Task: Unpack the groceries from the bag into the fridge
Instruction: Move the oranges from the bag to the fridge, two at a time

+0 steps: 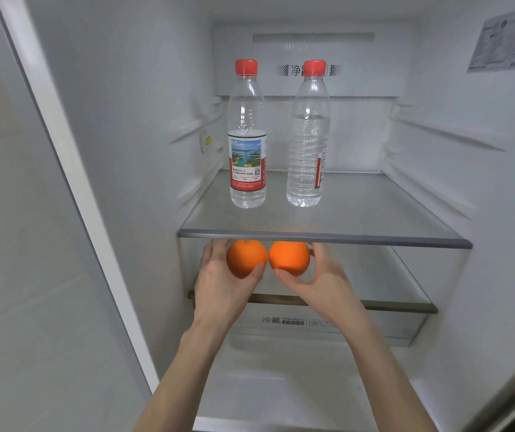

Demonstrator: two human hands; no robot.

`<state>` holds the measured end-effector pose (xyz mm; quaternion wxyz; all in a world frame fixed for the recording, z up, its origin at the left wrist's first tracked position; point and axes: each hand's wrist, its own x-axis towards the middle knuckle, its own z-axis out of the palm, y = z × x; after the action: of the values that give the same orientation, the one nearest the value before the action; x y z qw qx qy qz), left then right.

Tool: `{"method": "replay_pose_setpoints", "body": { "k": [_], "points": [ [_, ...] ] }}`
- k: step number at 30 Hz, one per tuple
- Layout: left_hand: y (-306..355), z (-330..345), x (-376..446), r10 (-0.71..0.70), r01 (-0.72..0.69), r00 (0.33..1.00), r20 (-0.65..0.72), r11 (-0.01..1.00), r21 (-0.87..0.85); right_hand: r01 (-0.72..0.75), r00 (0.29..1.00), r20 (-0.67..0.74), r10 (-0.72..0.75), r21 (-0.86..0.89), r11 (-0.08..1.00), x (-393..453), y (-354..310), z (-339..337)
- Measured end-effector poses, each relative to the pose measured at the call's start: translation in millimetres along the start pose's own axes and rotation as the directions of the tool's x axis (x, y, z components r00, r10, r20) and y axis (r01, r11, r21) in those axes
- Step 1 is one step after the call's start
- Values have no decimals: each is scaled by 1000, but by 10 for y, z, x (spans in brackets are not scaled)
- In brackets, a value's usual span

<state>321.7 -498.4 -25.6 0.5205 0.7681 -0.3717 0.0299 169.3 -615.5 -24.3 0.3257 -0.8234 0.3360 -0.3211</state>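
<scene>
I am looking into an open fridge. My left hand (220,283) grips an orange (245,257) and my right hand (321,283) grips a second orange (290,256). Both oranges sit side by side, almost touching, just under the front edge of the upper glass shelf (374,213) and above the lower shelf (399,305). On the upper shelf stand two upright water bottles with red caps: a labelled one (246,141) on the left and one (308,141) on the right with its label turned away. The grocery bag is out of view.
White fridge walls close in on both sides, with shelf rails along them. A drawer front with printed characters (284,321) sits below the lower shelf. The fridge's left frame edge (63,182) runs diagonally at left. A printed sticker (508,42) is on the right wall.
</scene>
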Motion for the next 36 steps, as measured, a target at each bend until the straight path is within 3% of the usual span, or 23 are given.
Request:
{"method": "replay_pose_setpoints", "body": {
  "k": [7,15,21,27,36],
  "points": [
    [20,-133,-129,60,-57,998,-13,987,150,66,995,-70,-74,-104,992,-171,-89,-69],
    [-204,-337,-553,321,-303,946,-35,918,255,54,986,-148,-78,-163,985,-857,-310,-90],
    [-360,-524,-937,394,-412,910,128,894,177,-34,974,-221,-52,-366,930,-1479,-438,20],
    [-368,-749,-1475,477,-511,840,258,855,83,-175,946,-322,-42,-615,769,-2200,-459,115],
    [95,-647,-2151,613,-590,694,379,785,-191,-425,865,-495,75,-646,634,-3346,-645,-243]
  ]
}}
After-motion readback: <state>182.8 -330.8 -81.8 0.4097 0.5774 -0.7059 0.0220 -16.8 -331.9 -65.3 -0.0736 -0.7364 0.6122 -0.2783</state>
